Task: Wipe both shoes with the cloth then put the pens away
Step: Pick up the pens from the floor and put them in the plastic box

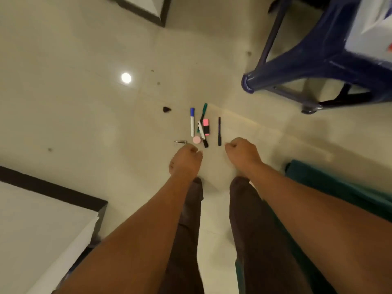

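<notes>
Several pens lie together on the pale floor: a white marker with a blue cap (192,122), a green pen (203,113), a pink highlighter (206,126), a white marker with a black cap (202,135) and a thin black pen (219,131). A pink round piece (196,140) sits at their near end. My left hand (185,162) and my right hand (242,152) hang just short of the pens, fingers loosely curled, holding nothing. No shoes are in view. A teal fabric (339,187) lies at the right; I cannot tell whether it is the cloth.
A blue plastic stool (318,66) with a white box (373,28) on it stands at the upper right. White furniture with a dark edge (42,219) fills the lower left. A metal clip (180,142) and a small dark scrap (167,109) lie near the pens.
</notes>
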